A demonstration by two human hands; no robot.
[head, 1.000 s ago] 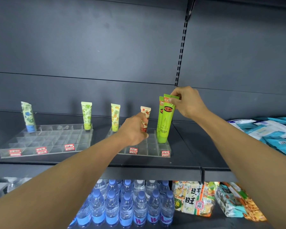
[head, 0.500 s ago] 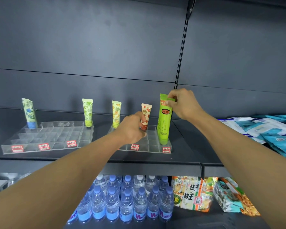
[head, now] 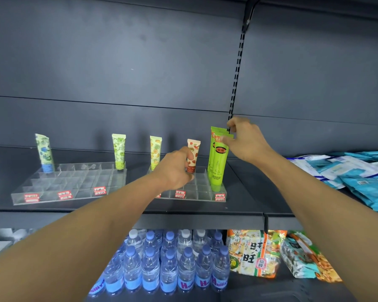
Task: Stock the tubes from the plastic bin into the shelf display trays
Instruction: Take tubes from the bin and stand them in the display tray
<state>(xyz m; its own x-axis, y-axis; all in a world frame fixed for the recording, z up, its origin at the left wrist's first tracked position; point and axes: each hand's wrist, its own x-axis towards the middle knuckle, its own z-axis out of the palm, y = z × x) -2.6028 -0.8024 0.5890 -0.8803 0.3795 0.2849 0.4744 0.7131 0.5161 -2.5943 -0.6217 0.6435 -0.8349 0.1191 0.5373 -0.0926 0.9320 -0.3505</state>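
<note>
Right of centre in the frame, my right hand [head: 246, 141] pinches the crimped tops of the green tubes [head: 217, 162], thumb in front, fingers curled behind; their caps sit in the right-hand tray [head: 202, 196] at its right edge. My left hand [head: 176, 170] curls round the strawberry tube [head: 192, 156], low on its body, standing it in a back slot. To do this well, I judge I should press each cap straight down until it seats, keep the tubes upright, then let go gently so nothing tips. Towards centre-left, the left-hand tray [head: 74, 194] has many open slots; the plastic bin is out of view.
</note>
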